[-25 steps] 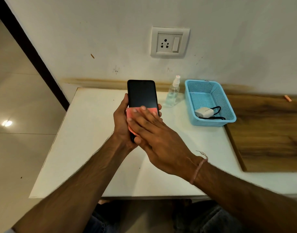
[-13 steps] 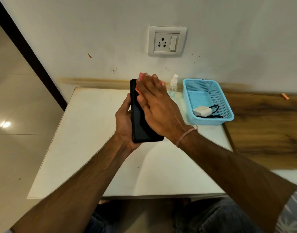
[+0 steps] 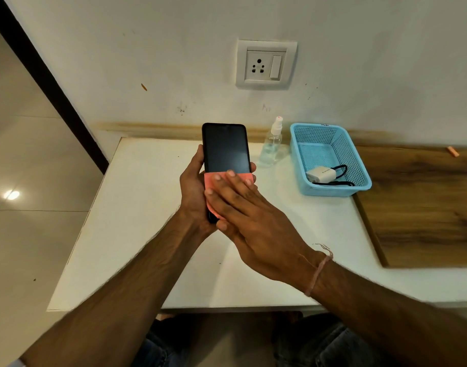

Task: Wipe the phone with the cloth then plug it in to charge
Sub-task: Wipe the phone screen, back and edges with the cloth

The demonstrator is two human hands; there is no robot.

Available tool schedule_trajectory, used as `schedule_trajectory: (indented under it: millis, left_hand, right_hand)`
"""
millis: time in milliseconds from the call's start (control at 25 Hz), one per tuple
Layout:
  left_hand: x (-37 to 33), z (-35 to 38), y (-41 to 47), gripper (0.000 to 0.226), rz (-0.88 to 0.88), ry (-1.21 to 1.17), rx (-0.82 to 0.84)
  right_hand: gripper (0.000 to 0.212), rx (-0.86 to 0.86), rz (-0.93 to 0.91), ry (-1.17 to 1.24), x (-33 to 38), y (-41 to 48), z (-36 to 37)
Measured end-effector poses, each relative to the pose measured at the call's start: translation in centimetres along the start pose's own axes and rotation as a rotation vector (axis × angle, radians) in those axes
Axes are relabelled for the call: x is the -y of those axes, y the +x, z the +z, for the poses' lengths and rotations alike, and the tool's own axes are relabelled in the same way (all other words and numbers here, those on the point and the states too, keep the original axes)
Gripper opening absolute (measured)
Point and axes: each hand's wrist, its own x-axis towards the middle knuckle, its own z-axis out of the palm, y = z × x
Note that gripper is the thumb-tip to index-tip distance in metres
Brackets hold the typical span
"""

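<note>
A black phone (image 3: 225,148) stands upright above the white table (image 3: 137,215), its dark screen facing me. My left hand (image 3: 191,189) grips it from behind and along its left edge. A pink cloth (image 3: 210,182) covers the lower part of the screen. My right hand (image 3: 243,210) presses flat on the cloth with fingers stretched out, hiding the phone's bottom end. A white charger (image 3: 321,174) with a black cable lies in the blue basket (image 3: 309,154). The wall socket (image 3: 265,65) sits above the table.
A clear spray bottle (image 3: 271,144) stands just right of the phone, beside the basket. A wooden board (image 3: 425,205) covers the table's right side. The table's left edge drops to a tiled floor (image 3: 23,207). My knees show under the front edge.
My right hand and the cloth slid from the phone's top end down to its lower half. The phone, tilted edge-on half a second ago, faces me again.
</note>
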Motion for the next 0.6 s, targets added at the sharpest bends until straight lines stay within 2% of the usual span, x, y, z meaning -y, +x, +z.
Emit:
schedule_trajectory:
  millis: [120, 240, 400, 520, 600]
  left_hand:
    - [0.3, 0.1, 0.0, 0.072, 0.048, -0.02, -0.02]
    - [0.8, 0.2, 0.1, 0.063, 0.044, 0.001, -0.024]
    - [1.3, 0.5, 0.0, 0.059, 0.046, -0.023, -0.029]
    - [1.4, 0.5, 0.0, 0.055, 0.077, -0.053, -0.025]
    - [1.5, 0.2, 0.1, 0.051, 0.114, -0.098, 0.006]
  right_hand:
    - [0.052, -0.054, 0.025, -0.01, -0.9, 0.1, -0.5]
    - [0.051, -0.147, 0.15, 0.025, -1.9, 2.5, -1.0]
    - [0.051, -0.183, 0.272, 0.03, -2.8, 6.8, -1.8]
    - [0.05, -0.18, 0.223, -0.033, -2.2, 7.8, -1.7]
    - [0.049, -0.166, 0.161, 0.005, -1.3, 6.9, -1.3]
